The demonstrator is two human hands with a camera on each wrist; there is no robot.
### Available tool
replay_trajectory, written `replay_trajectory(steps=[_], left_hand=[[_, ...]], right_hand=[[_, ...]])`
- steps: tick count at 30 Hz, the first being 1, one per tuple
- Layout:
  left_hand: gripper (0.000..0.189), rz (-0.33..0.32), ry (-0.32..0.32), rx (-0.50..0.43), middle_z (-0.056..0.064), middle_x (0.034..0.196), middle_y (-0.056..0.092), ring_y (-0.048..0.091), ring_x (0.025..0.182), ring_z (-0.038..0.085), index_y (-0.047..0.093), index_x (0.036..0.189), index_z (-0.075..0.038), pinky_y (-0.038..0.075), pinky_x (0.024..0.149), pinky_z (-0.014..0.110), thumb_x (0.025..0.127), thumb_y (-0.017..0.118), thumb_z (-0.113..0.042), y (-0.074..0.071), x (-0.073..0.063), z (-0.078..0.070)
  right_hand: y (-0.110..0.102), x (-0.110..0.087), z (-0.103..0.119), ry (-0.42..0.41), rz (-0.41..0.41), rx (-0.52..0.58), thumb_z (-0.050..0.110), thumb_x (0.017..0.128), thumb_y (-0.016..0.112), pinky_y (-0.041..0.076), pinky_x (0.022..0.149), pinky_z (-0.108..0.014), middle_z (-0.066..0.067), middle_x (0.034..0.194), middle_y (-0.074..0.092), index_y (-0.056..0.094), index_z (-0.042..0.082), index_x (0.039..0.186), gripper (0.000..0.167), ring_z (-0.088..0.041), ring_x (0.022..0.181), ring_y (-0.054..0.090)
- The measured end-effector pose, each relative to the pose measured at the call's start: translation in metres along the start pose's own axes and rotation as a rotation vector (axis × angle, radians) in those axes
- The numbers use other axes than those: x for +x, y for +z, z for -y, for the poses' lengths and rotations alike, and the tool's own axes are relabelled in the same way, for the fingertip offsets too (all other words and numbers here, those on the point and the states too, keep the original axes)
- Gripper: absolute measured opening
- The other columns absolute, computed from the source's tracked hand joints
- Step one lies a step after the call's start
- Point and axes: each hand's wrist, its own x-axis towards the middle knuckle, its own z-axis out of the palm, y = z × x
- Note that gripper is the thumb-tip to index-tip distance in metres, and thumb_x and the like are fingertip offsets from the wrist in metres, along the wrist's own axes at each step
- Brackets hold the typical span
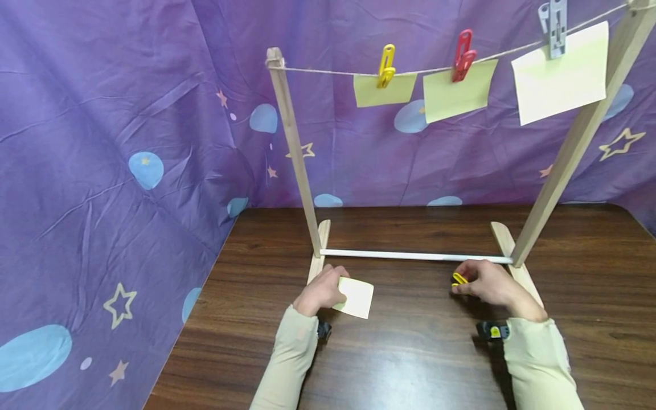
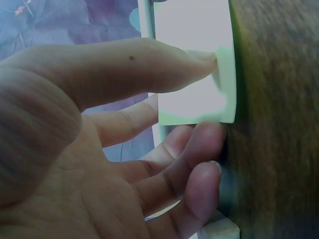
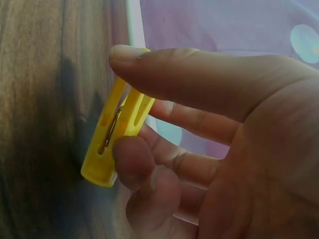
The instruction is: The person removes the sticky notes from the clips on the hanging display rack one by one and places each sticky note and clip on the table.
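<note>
Purple cloth [image 1: 169, 228]: hangs behind the white rod [image 1: 410, 255] and spreads beyond its left end, patterned with stars and blue patches.
Left post [image 1: 295, 145]: wooden, rises from the rod's left end.
Left hand [image 1: 322, 290]: on the near side of the rod's left end, grasping the held note, thumb across its face and index finger behind.
Held note [image 1: 357, 297]: pale yellow, in front of the rod's left part; whether its lower edge touches the tabletop [image 1: 410, 353] I cannot tell.
Left hung note [image 1: 384, 94]: high above the rod, fixed to the cord [image 1: 318, 71] by a yellow peg [image 1: 386, 65].
Middle hung note [image 1: 458, 97]: above the rod's right part, on the cord under a red peg [image 1: 463, 57].
Held peg [image 3: 128, 112]: yellow, tilted, just in front of the rod near its right end.
Right hand [image 1: 489, 285]: in front of the rod's right end, pinching the held peg between thumb and fingers.
Right hung note [image 1: 564, 80]: paler, above and right of the rod, under a grey peg [image 1: 557, 28].
Right post [image 1: 574, 142]: wooden, leans outward in view from the rod's right end.
</note>
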Motion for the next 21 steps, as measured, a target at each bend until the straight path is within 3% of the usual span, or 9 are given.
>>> replay_trajectory(steps=[6, 13, 21], left_hand=[[0.045, 0.008, -0.015, -0.007, 0.01, 0.094, 0.056, 0.044, 0.081, 0.017, 0.063, 0.109, -0.003, 0.043, 0.069, 0.025, 0.065, 0.072, 0.003, 0.0003, -0.0003, 0.0002], [0.045, 0.003, -0.013, -0.007, 0.011, 0.094, 0.056, 0.045, 0.081, 0.017, 0.063, 0.108, -0.002, 0.043, 0.068, 0.025, 0.064, 0.072, 0.004, 0.0008, 0.0, 0.0007], [0.046, 0.002, -0.006, 0.011, 0.011, 0.095, 0.059, 0.047, 0.082, 0.017, 0.063, 0.109, -0.003, 0.044, 0.07, 0.025, 0.064, 0.072, 0.003, 0.0019, 0.0014, 0.0019]], right_hand=[[0.0009, 0.0002, -0.001, -0.011, -0.01, -0.036, 0.015, 0.073, 0.08, 0.046, 0.047, -0.027, -0.004, 0.076, 0.066, 0.063, 0.001, 0.09, 0.028, -0.01, 0.054, 0.053], [0.0007, 0.0013, -0.0039, -0.055, -0.038, -0.138, 0.021, 0.069, 0.083, 0.04, 0.06, -0.028, 0.0, 0.074, 0.067, 0.065, 0.007, 0.085, 0.028, -0.009, 0.068, 0.054], [0.0023, 0.0005, -0.0034, -0.022, 0.034, -0.14, 0.019, 0.066, 0.082, 0.039, 0.06, -0.028, 0.002, 0.071, 0.065, 0.064, 0.005, 0.083, 0.028, -0.01, 0.065, 0.052]])
